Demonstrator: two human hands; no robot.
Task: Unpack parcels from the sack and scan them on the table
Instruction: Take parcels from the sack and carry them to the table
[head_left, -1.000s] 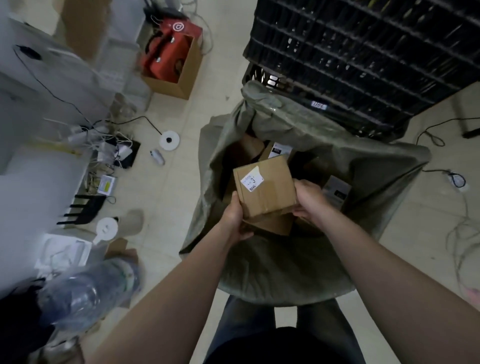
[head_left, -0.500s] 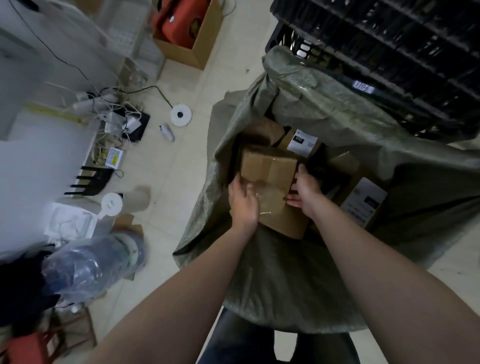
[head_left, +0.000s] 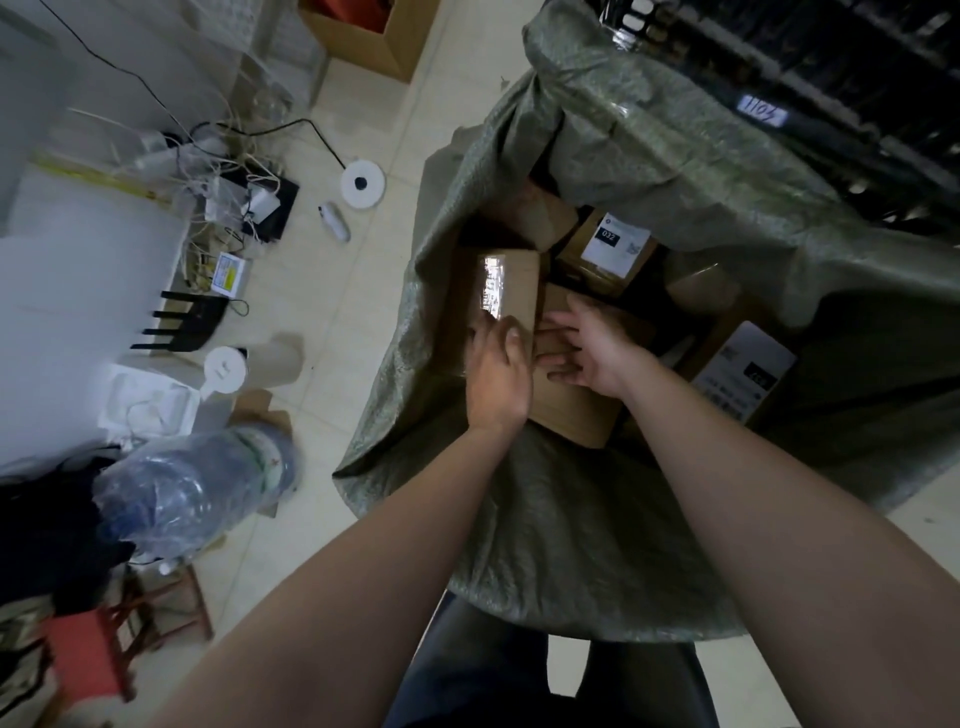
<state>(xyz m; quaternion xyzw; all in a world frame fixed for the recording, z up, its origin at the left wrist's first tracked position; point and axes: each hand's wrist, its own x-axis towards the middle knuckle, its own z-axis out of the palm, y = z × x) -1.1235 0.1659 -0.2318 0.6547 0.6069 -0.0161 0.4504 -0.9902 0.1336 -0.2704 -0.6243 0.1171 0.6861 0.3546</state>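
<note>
Pale tiled floor (head_left: 363, 291), open green sack (head_left: 582, 519), cardboard box (head_left: 358, 41), white disc (head_left: 363, 184), tangled cables (head_left: 208, 171)

Two bare arms reach down, hands side by side.

The left hand (head_left: 497, 371) is curled, back up, with its fingers bent over and pressing down. The right hand (head_left: 589, 348) is open, its fingers spread and pointing left, nearly touching the left hand. Both arms stretch out straight from the body.
</note>
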